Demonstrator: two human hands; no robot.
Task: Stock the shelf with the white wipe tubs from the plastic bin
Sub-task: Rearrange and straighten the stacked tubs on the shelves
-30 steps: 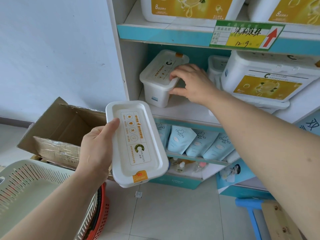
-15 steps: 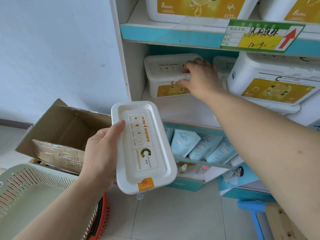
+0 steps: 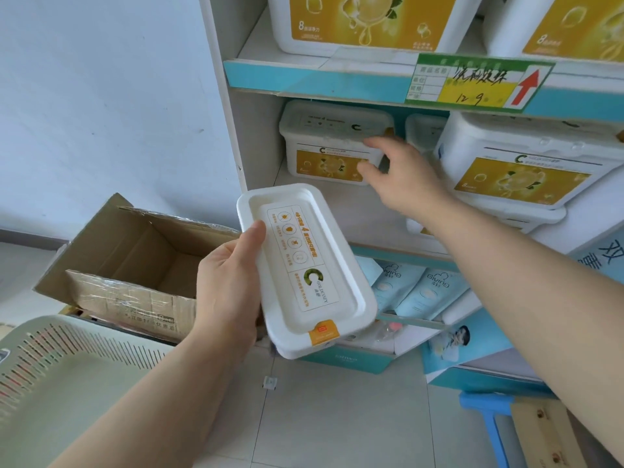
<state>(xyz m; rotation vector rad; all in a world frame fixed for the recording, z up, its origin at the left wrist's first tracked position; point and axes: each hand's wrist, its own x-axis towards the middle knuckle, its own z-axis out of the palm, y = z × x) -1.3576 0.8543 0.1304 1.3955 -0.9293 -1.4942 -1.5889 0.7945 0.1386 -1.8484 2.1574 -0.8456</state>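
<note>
Now L hand [image 3: 229, 285] grips wipe tub [image 3: 305, 265]; R hand [image 3: 405, 184] by shelved tub [image 3: 324, 146].

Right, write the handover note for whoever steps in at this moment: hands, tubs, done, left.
Left hand: grips one white wipe tub, lid toward the camera, in front of the shelf.
Right hand: open, fingers at the right end of the shelved tub; contact unclear.
Done: that tub stands at the shelf's left end, label forward.
Left: shelve the held tub, probably beside it; check the plastic bin for more.
</note>
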